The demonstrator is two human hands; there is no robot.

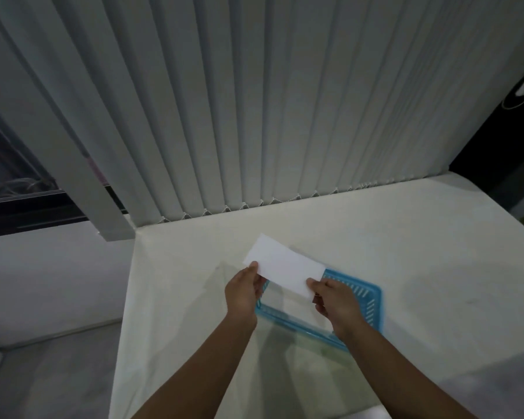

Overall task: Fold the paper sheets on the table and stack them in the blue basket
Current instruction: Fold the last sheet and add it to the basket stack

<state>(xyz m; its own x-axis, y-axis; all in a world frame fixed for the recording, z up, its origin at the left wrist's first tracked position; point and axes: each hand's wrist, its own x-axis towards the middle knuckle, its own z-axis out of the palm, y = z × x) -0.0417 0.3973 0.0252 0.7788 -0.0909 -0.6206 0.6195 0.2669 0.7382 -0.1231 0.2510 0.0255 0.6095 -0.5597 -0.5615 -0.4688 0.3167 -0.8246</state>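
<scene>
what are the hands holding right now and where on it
A folded white paper strip, held above the blue basket: the left hand pinches its left end, the right hand its right end.

Indoor room, home or office not told apart. Pale vertical blinds (254,116) are hung before a dark window (15,182); a cream-covered table (406,252) is set against them.

Dim, cool indoor light, soft overall. Both arms throw faint shadows onto the pale counter (406,252). The blinds (254,101) bow outward with wide-angle distortion; the white paper (285,266) is brightest.
</scene>
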